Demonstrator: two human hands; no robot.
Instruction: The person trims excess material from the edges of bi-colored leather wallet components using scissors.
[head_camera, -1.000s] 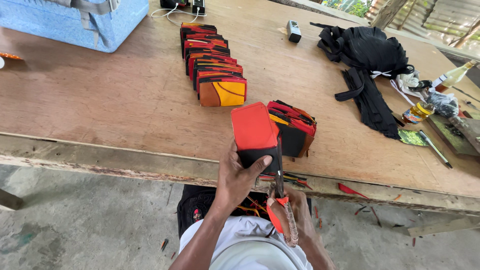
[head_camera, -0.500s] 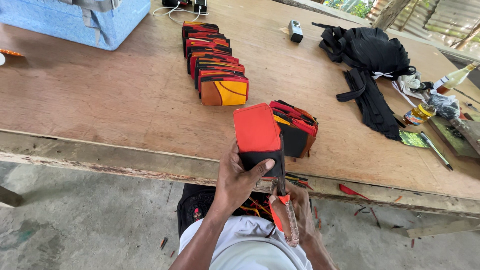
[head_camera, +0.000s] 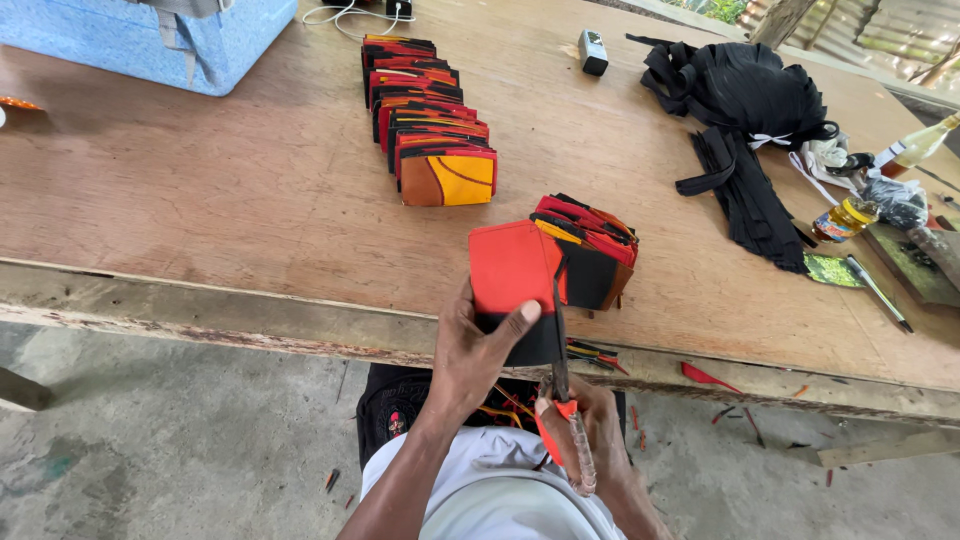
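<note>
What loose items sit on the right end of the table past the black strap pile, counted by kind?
Small jar with yellow liquid: 1
Pale bottle at the edge: 1
Pen-like tool: 1
Green scrap: 1
Dark crumpled bag: 1
Total: 5. Things further right are cut off and unclear.

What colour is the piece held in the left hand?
Red piece with a black lower band, in the head view.

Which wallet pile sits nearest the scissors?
The small red-and-black pile just behind the held piece, near the table edge; the long row stands farther back.
</note>
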